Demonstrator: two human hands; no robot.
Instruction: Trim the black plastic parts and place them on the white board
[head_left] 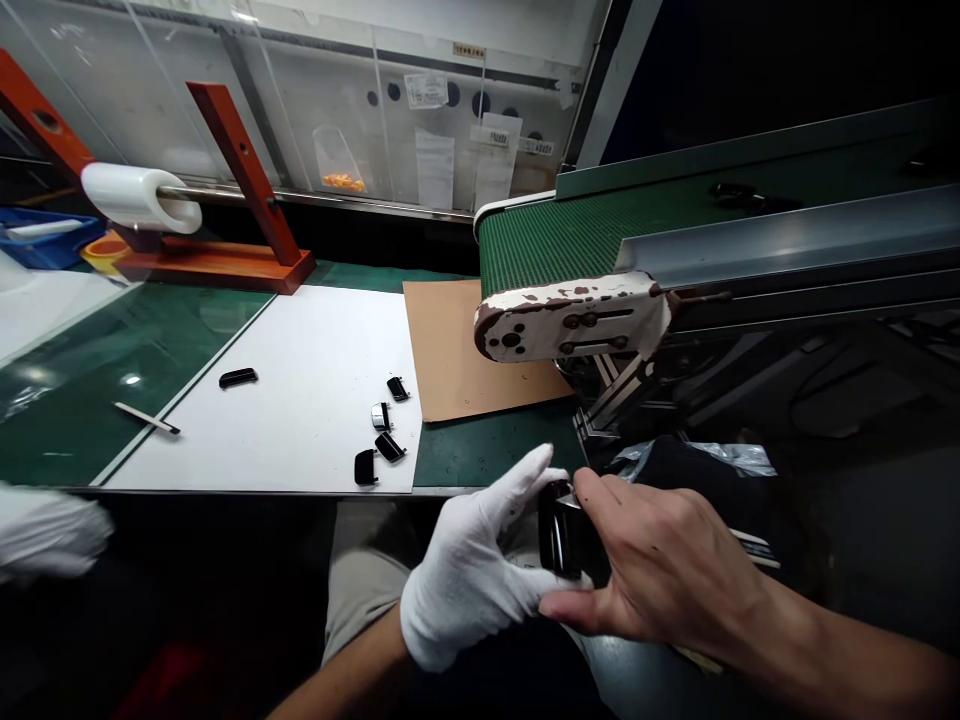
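Observation:
A glossy black plastic part (pixel 553 530) is held between my two hands, over my lap just off the table's front edge. My left hand (pixel 466 572), in a white glove, grips it from the left with thumb and fingers. Ungloved, my right hand (pixel 671 560) closes on the part's right side, covering much of it. Several small black plastic pieces lie on the white sheet to the left: one by itself (pixel 238 377), the others grouped near the sheet's right side, among them a squarish piece (pixel 365 467) and one with a shiny face (pixel 381 416).
A green-belt conveyor (pixel 555 235) carrying dark parts juts in from the right, above a cardboard sheet (pixel 450 350). A wooden stand (pixel 247 262) holds a plastic film roll (pixel 135 198). A thin stick (pixel 146 417) lies at left. Something white, perhaps another person's gloved hand (pixel 49 530), enters left.

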